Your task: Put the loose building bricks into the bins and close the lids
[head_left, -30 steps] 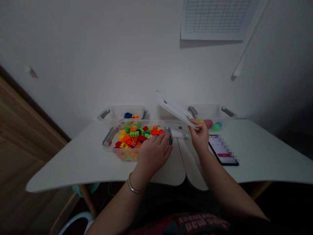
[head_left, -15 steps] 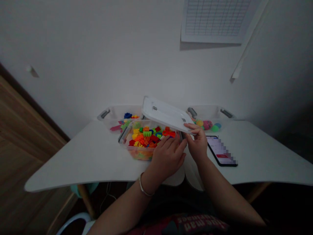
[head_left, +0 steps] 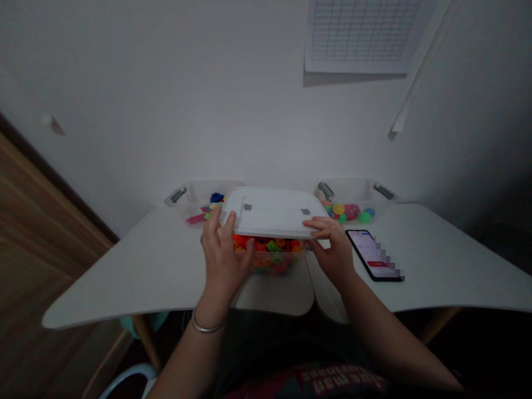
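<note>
A white lid (head_left: 274, 213) with two grey patches lies over a clear plastic box (head_left: 266, 256), covering most of its top. Bright toy building bricks (head_left: 272, 244) show through the front gap between lid and box. My right hand (head_left: 332, 246) pinches the lid's right front corner, fingers on top and thumb underneath. At the left front corner is my left hand (head_left: 224, 252), its fingers spread and touching the lid's edge, the thumb standing apart in front of the bricks. A bracelet (head_left: 206, 329) circles my left wrist.
Behind, at left, a clear box (head_left: 193, 194) with grey handles holds coloured pieces. Another clear box (head_left: 353, 191) at the back right contains coloured balls. A phone (head_left: 372, 257) lies on the white table (head_left: 436, 266). A printed grid sheet (head_left: 359, 33) hangs on the wall.
The lid has come down from its tilt and moved over the box of bricks. My left hand has moved left, from above the bricks to the lid's left corner.
</note>
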`<state>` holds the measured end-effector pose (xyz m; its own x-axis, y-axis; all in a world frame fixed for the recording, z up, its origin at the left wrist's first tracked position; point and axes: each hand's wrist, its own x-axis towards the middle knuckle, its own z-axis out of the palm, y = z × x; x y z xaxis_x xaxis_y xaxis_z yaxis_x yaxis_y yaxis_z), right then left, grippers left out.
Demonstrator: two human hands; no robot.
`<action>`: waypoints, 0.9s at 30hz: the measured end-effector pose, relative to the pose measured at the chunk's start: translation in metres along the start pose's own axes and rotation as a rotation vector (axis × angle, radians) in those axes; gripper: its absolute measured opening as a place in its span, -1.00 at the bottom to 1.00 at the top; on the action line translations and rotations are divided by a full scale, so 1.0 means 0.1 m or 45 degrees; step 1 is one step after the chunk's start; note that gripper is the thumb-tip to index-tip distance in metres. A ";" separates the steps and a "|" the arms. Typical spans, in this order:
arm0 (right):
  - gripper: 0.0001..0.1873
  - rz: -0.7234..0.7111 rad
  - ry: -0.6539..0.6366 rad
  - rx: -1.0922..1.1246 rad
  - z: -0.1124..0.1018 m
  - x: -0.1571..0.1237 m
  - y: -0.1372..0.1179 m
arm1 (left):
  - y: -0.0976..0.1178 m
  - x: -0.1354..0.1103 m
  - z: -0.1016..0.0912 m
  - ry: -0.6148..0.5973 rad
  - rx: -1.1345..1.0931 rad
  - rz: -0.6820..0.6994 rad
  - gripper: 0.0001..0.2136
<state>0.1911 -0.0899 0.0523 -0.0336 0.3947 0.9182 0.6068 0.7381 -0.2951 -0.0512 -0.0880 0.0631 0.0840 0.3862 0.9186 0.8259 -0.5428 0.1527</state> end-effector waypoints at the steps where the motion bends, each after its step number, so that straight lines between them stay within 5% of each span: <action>1: -0.84 -0.022 -0.009 -0.012 0.00 -0.01 -0.02 | -0.03 0.01 -0.03 -0.012 -0.029 -0.035 -0.33; 13: -0.78 -0.214 -0.021 -0.105 -0.10 0.01 -0.15 | -0.21 0.02 -0.15 0.025 -0.372 -0.396 -0.81; 21: -0.58 0.107 0.133 -0.140 -0.11 0.06 0.11 | -0.16 0.07 -0.18 0.116 -0.587 -0.544 -0.84; 27: -0.72 0.299 0.185 0.047 -0.05 0.08 0.22 | -0.09 0.12 -0.17 0.149 -0.750 -0.615 -0.76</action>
<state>0.2082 -0.0729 0.0539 0.2208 0.4767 0.8509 0.5548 0.6561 -0.5116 -0.0670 -0.0916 0.0789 -0.2972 0.6173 0.7285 0.3202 -0.6543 0.6851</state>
